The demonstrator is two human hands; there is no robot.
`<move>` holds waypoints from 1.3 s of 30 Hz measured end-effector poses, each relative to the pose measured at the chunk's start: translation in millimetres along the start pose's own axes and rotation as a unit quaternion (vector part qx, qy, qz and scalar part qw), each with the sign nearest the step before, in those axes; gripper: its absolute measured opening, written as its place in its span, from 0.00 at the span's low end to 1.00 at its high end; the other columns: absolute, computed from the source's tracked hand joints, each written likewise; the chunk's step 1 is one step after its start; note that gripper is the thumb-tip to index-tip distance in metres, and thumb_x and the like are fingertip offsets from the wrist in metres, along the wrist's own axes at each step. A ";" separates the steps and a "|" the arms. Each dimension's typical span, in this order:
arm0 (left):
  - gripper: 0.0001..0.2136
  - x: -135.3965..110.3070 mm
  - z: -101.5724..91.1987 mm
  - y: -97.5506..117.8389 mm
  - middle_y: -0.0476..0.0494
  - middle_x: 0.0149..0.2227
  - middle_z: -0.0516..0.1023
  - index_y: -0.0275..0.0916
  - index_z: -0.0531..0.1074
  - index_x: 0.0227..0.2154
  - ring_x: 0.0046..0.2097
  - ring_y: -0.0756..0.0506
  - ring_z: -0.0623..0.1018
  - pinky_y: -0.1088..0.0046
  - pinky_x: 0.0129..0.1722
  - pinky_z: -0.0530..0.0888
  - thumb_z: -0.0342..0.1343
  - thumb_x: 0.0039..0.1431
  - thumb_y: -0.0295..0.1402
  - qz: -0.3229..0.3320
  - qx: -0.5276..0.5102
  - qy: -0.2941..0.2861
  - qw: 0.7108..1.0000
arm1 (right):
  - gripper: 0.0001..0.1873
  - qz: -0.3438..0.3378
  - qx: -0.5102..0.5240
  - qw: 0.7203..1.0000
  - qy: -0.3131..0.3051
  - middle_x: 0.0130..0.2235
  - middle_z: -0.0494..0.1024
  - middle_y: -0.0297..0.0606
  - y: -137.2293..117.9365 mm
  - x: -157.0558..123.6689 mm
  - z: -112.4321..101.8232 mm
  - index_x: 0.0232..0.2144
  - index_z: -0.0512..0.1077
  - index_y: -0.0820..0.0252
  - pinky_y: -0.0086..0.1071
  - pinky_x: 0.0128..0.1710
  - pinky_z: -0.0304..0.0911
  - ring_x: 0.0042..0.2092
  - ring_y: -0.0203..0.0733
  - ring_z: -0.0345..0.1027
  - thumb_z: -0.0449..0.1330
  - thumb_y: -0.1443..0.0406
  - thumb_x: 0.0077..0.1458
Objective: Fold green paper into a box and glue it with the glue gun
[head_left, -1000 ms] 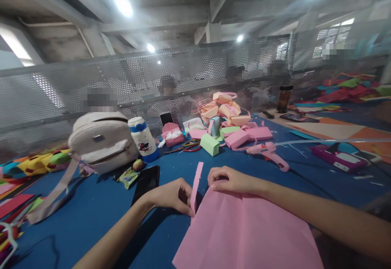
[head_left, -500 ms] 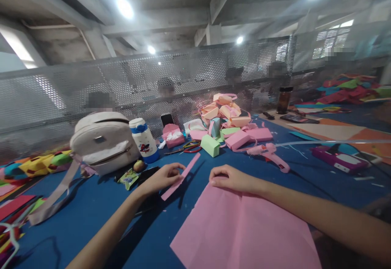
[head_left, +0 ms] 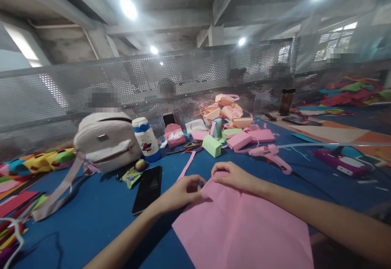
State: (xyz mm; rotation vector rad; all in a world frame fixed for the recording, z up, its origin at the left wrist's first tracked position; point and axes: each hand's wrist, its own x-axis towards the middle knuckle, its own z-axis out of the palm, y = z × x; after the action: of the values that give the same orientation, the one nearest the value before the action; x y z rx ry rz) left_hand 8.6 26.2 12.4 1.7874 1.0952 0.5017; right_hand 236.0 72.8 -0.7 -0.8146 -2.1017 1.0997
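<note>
At the far left of the blue worktop (head_left: 91,224) sits a white bag (head_left: 105,140), with a small white bottle with a blue collar (head_left: 146,138) just beside it. A black phone (head_left: 148,188) lies flat in front of them. A thin pink strip (head_left: 187,165) rests loose on the worktop, near the left hand (head_left: 183,190). That hand's grip is closed, fingertips pinched on the far left edge of the pink sheet (head_left: 244,228), which lies spread flat close to the person. The right hand (head_left: 232,175) is curled over the sheet's far corner; whether its grip pinches or only presses cannot be told. Behind are a pile of folded paper boxes (head_left: 229,116) and a pink glue gun (head_left: 270,155).
</note>
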 end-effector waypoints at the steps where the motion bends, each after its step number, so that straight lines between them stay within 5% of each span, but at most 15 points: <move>1: 0.18 -0.5 2.9 0.2 0.54 0.24 0.68 0.34 0.72 0.40 0.25 0.53 0.64 0.78 0.24 0.60 0.62 0.52 0.43 -0.011 0.015 -0.002 1.000 | 0.04 0.003 0.002 1.000 0.007 0.35 0.78 0.35 0.3 0.1 -0.5 0.30 0.75 0.60 0.32 0.44 0.63 0.40 0.43 0.71 0.60 0.66 0.52; 13: 0.11 -0.6 -26.7 -3.1 0.55 0.21 0.62 0.34 0.74 0.27 0.25 0.52 0.60 0.77 0.25 0.56 0.60 0.51 0.39 -0.022 0.174 0.061 0.983 | 0.04 -0.028 -0.120 0.990 0.072 0.34 0.77 0.37 14.1 8.8 -15.6 0.30 0.74 0.61 0.31 0.35 0.61 0.37 0.41 0.70 0.59 0.69 0.53; 23: 0.10 3.6 -12.3 -10.5 0.53 0.23 0.67 0.34 0.78 0.31 0.27 0.51 0.63 0.77 0.27 0.59 0.59 0.52 0.36 0.006 0.191 0.103 0.976 | 0.08 -0.059 -0.212 0.975 0.029 0.43 0.79 0.39 13.2 4.6 -9.3 0.38 0.75 0.59 0.36 0.47 0.61 0.46 0.45 0.71 0.60 0.71 0.55; 28: 0.10 2.8 3.6 -11.0 0.48 0.31 0.77 0.36 0.79 0.36 0.32 0.49 0.71 0.77 0.32 0.65 0.57 0.53 0.33 0.020 0.185 0.135 0.973 | 0.05 -0.076 -0.260 0.962 -0.014 0.39 0.79 0.37 14.7 2.8 -4.2 0.35 0.75 0.59 0.34 0.44 0.62 0.43 0.44 0.71 0.61 0.71 0.57; 39: 0.08 -8.6 -7.8 -14.8 0.49 0.22 0.75 0.35 0.78 0.24 0.28 0.49 0.70 0.76 0.28 0.60 0.58 0.52 0.34 -0.024 0.229 0.180 0.956 | 0.04 -0.126 -0.393 0.910 -0.045 0.37 0.79 0.38 13.5 13.4 -17.5 0.34 0.74 0.60 0.34 0.41 0.57 0.41 0.44 0.68 0.59 0.69 0.62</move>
State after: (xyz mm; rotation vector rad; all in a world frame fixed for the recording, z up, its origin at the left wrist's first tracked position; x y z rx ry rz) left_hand -8.3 25.1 4.2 2.1113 1.6057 0.5957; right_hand 244.2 97.3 -1.0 -0.8045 -2.6616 0.1144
